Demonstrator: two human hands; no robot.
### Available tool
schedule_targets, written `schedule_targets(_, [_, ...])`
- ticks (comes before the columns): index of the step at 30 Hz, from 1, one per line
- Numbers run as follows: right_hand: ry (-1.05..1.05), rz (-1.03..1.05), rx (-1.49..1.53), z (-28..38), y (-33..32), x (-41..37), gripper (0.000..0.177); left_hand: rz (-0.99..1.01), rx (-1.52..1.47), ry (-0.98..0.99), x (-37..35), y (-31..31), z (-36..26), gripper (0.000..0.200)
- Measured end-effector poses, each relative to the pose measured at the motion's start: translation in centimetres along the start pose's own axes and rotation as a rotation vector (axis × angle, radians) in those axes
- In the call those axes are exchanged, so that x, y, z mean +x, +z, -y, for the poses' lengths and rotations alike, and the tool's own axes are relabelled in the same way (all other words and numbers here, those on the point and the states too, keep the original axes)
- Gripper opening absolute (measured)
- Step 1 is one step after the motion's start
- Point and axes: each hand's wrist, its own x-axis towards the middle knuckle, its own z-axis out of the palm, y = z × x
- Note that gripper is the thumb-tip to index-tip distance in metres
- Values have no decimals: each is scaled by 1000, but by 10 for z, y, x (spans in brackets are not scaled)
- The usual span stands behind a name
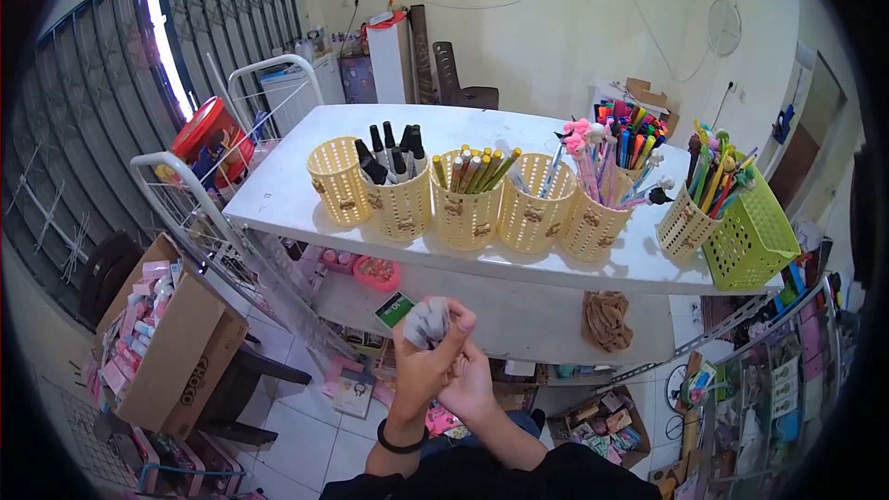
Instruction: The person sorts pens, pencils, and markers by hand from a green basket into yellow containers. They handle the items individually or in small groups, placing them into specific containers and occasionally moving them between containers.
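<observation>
My left hand (421, 370), with a black band at the wrist, is closed around a bundle of grey-white round-ended sticks (428, 322). From below, my right hand (470, 387) is wrapped against the same bundle, and the fingers of both hands overlap. Most of the bundle's length is hidden in my grip. Beyond my hands, a row of cream perforated baskets stands on the white tabletop (315, 143). One basket (401, 208) has black-capped markers (398, 153); another basket (468, 218) holds yellow-ended pencils (477, 171). The leftmost basket (338, 181) shows nothing above its rim.
More baskets (593, 227) hold pens with figure toppers. A green basket (755, 231) leans at the table's right end. Below are a lower shelf (519, 324) with a brown cloth (607, 319), and a pink bowl (377, 273). A cardboard box (190, 366) of packages stands left.
</observation>
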Motion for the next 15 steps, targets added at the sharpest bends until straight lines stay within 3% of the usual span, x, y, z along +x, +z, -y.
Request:
schedule_targets(2, [-15, -39, 45, 3, -2, -2, 35, 12, -140, 1, 5, 8, -9, 12])
schedule_targets(3, [7, 189, 198, 9, -6, -2, 36, 27, -141, -7, 9, 13, -17, 12])
schedule_targets(4, [26, 421, 346, 13, -7, -3, 37, 114, -356, 30, 17, 20, -28, 13])
schedule_targets(5, [8, 421, 349, 16, -5, -3, 37, 199, -571, 64, 26, 27, -39, 14])
schedule_targets(7, [-285, 77, 230, 21, 0, -4, 35, 341, -740, 184, 49, 51, -59, 16])
schedule_targets(9, [-363, 84, 241, 30, 3, -8, 33, 300, -270, 510, 76, 81, -73, 12])
schedule_targets(10, [-423, 85, 246, 34, 4, -11, 31, 193, -393, 469, 86, 99, -78, 29])
schedule_targets(12, [-483, 73, 236, 38, 6, -16, 29, 151, -271, 723, 113, 129, -68, 39])
schedule_targets(15, [-561, 85, 220, 45, 2, -21, 24, 77, -219, 601, 128, 145, -49, 41])
